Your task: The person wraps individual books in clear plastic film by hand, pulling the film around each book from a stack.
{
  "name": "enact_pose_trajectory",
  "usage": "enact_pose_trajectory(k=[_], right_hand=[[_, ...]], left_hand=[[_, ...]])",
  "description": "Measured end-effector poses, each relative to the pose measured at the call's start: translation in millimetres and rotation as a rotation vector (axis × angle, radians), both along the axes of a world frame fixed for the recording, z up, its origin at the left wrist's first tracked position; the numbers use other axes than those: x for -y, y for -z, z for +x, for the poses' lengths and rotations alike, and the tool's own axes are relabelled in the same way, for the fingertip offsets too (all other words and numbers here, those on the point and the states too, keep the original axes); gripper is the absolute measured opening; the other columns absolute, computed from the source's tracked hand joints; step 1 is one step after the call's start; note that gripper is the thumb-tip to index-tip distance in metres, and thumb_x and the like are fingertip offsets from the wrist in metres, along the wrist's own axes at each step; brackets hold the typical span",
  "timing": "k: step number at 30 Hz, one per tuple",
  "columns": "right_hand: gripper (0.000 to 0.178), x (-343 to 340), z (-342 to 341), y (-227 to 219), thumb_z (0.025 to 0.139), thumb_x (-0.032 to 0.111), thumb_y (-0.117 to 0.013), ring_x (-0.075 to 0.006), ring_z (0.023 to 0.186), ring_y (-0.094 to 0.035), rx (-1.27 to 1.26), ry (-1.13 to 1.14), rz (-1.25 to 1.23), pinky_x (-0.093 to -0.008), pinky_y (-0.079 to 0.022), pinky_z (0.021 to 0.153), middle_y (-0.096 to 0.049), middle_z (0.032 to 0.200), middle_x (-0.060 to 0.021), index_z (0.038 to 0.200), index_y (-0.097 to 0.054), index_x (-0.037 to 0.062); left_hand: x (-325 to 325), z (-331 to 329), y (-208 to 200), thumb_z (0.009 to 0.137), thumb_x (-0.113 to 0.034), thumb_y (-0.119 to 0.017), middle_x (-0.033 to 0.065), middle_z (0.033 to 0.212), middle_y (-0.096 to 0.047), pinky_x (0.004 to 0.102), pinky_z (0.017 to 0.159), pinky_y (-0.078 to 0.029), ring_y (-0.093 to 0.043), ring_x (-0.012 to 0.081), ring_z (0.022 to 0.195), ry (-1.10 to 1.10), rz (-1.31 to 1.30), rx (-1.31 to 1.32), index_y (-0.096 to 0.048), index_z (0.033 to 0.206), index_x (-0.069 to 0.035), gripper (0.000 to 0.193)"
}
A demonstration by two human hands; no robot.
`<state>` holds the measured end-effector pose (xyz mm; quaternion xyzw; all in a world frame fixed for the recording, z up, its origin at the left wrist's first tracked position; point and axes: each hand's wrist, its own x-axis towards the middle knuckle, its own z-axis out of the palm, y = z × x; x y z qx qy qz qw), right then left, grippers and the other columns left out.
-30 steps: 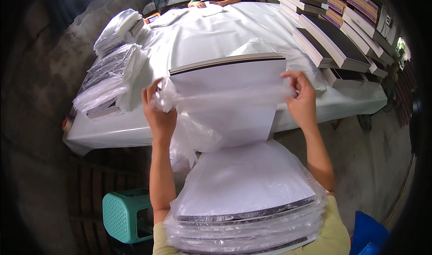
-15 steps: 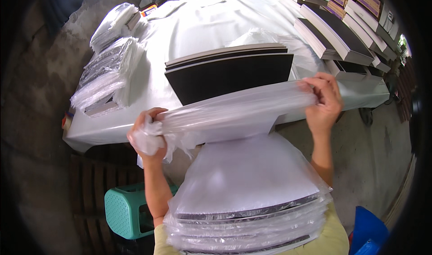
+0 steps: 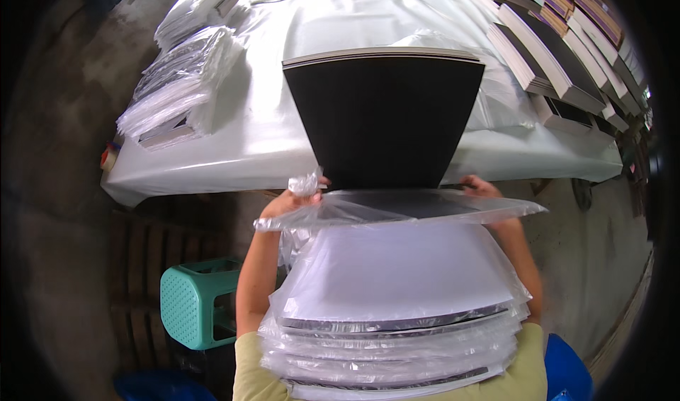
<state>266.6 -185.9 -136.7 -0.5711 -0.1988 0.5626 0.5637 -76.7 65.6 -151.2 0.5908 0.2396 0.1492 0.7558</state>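
A clear plastic bag (image 3: 418, 210) stretches crosswise between my two hands, at the lower edge of a black board (image 3: 386, 121). My left hand (image 3: 294, 201) is closed on a crumpled bunch of the film. At the board's lower right corner is my right hand (image 3: 484, 188), fingers bent, its palm partly hidden behind the film; it appears to grip the bag. The black board leans at the front of a small stack of boards with pale edges. Close to my body lies a pile of film-wrapped boards (image 3: 397, 273), a white face on top.
A table (image 3: 262, 167) under a shiny pale cover spans the far side. Film-wrapped bundles (image 3: 180, 75) are stacked on its left, thick black-and-white board stacks (image 3: 552, 54) on its right. A green plastic stool (image 3: 185, 305) stands lower left; something blue (image 3: 567, 369) is lower right.
Both hands have come down and closer together, bringing the bag from in front of the boards to their lower edge. The bag has spread, and more of the black board shows.
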Motion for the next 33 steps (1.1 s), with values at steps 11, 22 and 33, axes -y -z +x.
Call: enact_pose_trajectory(k=[11,22,33], right_hand=[[0.015,-25,15,168,0.073,0.013,-0.064,-0.0104,0.075,-0.051,0.483,0.025,-0.137,-0.0248,-0.042,0.065,-0.054,0.075,-0.0008,0.081,-0.053,0.0066],[0.031,-76,-54,-151,0.067,0.011,-0.069,-0.0048,0.07,-0.042,0.476,-0.394,0.61,-0.0187,-0.035,0.061,-0.044,0.076,0.0007,0.087,-0.046,0.007],[0.017,-125,-122,-147,0.078,0.015,-0.061,-0.0077,0.052,-0.044,0.828,-0.03,0.564,-0.0238,-0.039,0.05,-0.052,0.058,-0.0056,0.081,-0.057,-0.0007]], left_hand=[[0,-26,127,0.079,-0.025,-0.062,-0.0026,0.076,-0.051,0.0222,0.055,-0.036,-0.042,0.0065,0.063,-0.309,0.165,-0.16,-0.048,0.115,-0.005,0.043],[34,26,-153,0.07,-0.059,-0.055,0.0131,0.137,-0.021,0.0417,0.082,-0.044,-0.04,0.028,0.112,-0.106,0.143,0.484,-0.003,0.137,-0.022,0.092],[67,75,-147,0.073,-0.029,-0.069,0.0084,0.102,-0.055,0.0282,0.077,-0.042,-0.053,0.0156,0.091,-0.339,0.115,0.224,-0.048,0.113,-0.002,0.053]])
